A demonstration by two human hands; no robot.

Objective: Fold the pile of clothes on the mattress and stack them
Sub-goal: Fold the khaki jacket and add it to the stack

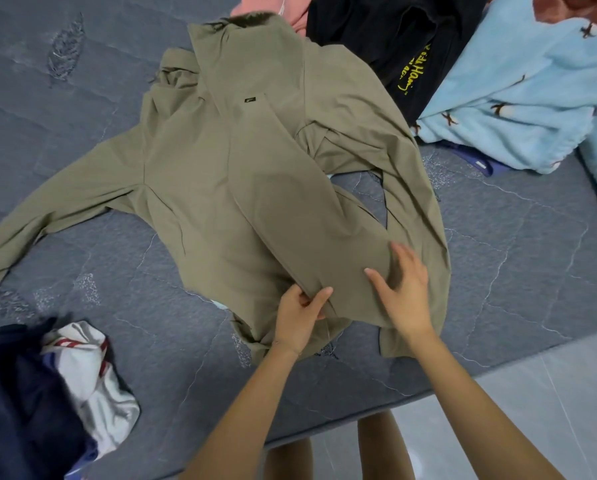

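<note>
Barely started tbh: jacket (pixel 255 174) spread mid-mattress (pixel 47 98), left hand (pixel 300 311) pinching its front flap, right hand (pixel 406 296) flat and relaxed on it. Unfolded pile (pixel 518 81) waits at 1 o'clock, and I can't see any neat stack yet.

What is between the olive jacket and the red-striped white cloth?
Only bare grey mattress, seen in the head view, separates the olive jacket from the red-striped white cloth.

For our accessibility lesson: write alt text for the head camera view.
A person folds an olive jacket spread on a grey mattress: the left hand pinches its near edge, the right hand rests on the cloth beside it. Other clothes lie heaped at the far right and near left.
</note>
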